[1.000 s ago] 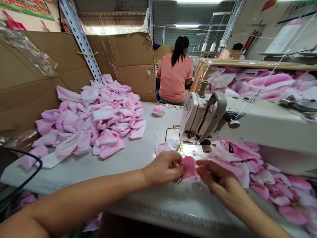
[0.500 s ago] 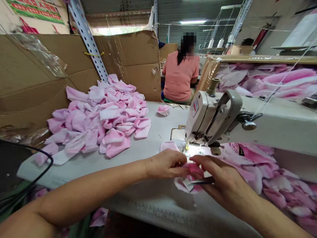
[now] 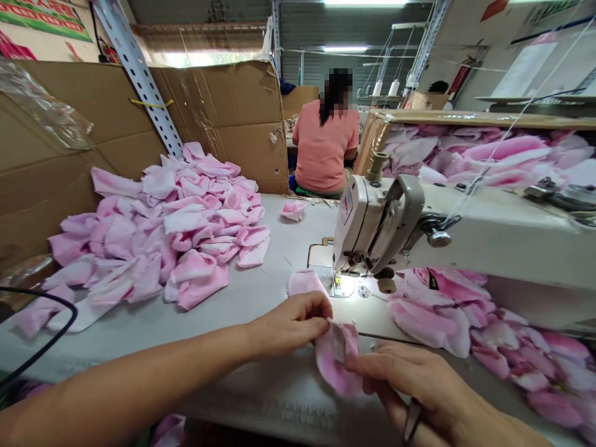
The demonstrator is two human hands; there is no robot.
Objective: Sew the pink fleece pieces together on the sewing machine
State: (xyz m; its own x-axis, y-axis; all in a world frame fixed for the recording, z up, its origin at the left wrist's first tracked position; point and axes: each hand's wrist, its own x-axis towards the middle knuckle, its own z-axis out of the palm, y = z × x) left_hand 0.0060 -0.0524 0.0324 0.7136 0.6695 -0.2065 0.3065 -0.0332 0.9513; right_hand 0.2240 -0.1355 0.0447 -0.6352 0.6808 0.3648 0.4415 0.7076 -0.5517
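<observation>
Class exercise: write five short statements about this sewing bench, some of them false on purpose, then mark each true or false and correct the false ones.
1. The left hand and right hand both hold one pink piece. True.
2. The sewing machine stands left of the large pile. False: it stands to the pile's right.
3. A co-worker in a salmon shirt sits facing away. True.
4. Cardboard stands behind the large pile. True.
5. The hands hold the pink piece under the needle. False: they hold it near the bench's front edge, apart from the needle.
</observation>
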